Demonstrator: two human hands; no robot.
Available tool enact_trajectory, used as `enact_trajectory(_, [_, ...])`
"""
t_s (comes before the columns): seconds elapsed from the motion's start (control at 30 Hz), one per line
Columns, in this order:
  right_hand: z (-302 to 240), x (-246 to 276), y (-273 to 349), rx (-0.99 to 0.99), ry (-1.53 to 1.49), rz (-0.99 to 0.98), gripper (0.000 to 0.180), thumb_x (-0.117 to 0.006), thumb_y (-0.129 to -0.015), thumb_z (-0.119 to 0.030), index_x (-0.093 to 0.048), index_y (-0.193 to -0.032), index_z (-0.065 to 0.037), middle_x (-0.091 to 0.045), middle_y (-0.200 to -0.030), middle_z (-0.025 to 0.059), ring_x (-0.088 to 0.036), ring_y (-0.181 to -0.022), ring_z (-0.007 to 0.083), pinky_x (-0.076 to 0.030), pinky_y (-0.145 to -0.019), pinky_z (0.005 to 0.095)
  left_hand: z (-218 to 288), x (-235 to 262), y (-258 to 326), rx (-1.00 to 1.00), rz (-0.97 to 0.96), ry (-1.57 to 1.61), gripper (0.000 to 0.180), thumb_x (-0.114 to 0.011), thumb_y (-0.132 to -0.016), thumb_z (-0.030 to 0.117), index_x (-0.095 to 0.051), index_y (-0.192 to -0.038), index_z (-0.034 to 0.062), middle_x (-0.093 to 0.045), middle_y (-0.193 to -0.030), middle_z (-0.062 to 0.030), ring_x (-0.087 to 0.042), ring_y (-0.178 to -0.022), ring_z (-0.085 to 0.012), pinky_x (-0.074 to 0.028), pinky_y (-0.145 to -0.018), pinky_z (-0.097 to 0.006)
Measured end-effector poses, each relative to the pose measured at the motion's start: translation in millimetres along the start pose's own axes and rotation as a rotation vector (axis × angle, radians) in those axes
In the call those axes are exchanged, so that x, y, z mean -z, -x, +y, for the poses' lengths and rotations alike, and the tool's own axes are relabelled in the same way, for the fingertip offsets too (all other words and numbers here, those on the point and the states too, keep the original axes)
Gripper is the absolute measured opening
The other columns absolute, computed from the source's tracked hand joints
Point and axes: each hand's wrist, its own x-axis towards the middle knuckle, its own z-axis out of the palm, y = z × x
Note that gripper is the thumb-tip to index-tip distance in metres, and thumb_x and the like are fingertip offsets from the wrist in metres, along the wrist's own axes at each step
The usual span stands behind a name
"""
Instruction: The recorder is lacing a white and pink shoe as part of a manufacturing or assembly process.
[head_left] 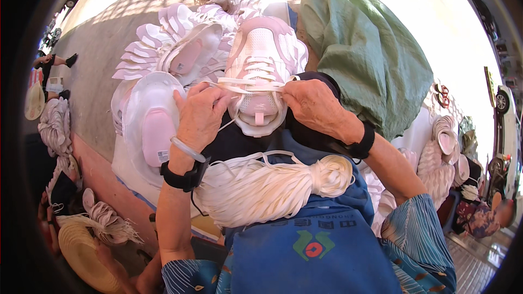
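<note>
A pink and white sneaker [261, 60] rests on my lap with its toe pointing away from me. My left hand [199, 114] pinches one end of a white shoelace [245, 84] at the shoe's left side. My right hand [313, 103] holds the other end of the lace at the shoe's right side. The lace runs taut across the upper eyelets. A thick bundle of white laces [267, 185] lies across my blue apron [310, 245] below the shoe.
More pink and white sneakers [180, 49] are piled at the left and behind. A green cloth bundle [365, 43] sits at the right. White insoles and soles [447, 141] lie at the far right. A straw hat [81, 250] and loose laces [109, 220] lie at the lower left.
</note>
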Motion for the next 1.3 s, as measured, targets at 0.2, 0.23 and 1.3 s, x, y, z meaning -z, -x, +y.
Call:
enact_trajectory(0.2, [-12,4,-4,0.080,0.140,0.013,0.011,-0.057,-0.077,-0.009,-0.062,-0.074,0.000,-0.062,-0.068,0.0199,-0.065,-0.065,0.0358,-0.051,-0.058,0.0423,5,6,1,-0.146,0.041,-0.127,0.013,-0.061,-0.088,0.021,-0.070,-0.085,0.0109,-0.066,-0.088,-0.0039,-0.054,-0.111,-0.0281,-0.014,-0.104,-0.069])
enact_trajectory(0.23, [-16,5,-4,0.113,0.241,-0.014,0.008,-0.059,-0.075,-0.008,-0.063,-0.073,-0.001,-0.062,-0.068,0.0183,-0.065,-0.065,0.0344,-0.051,-0.058,0.0415,9,8,0,-0.201,0.041,-0.190,0.013,-0.062,-0.087,0.021,-0.070,-0.086,0.0110,-0.067,-0.087,-0.0042,-0.054,-0.112,-0.0280,-0.014,-0.104,-0.068])
enact_trajectory(1.3, [-35,-13,16,0.062,0.505,0.243,0.034,-0.070,-0.073,-0.035,-0.066,-0.082,-0.002,-0.056,-0.084,0.0103,-0.052,-0.086,0.0260,-0.036,-0.078,0.0389,20,-32,19,-0.141,0.328,-0.096,0.023,-0.067,-0.082,0.010,-0.060,-0.103,0.0039,-0.063,-0.088,-0.0123,-0.060,-0.083,-0.0312,-0.044,-0.076,-0.041])
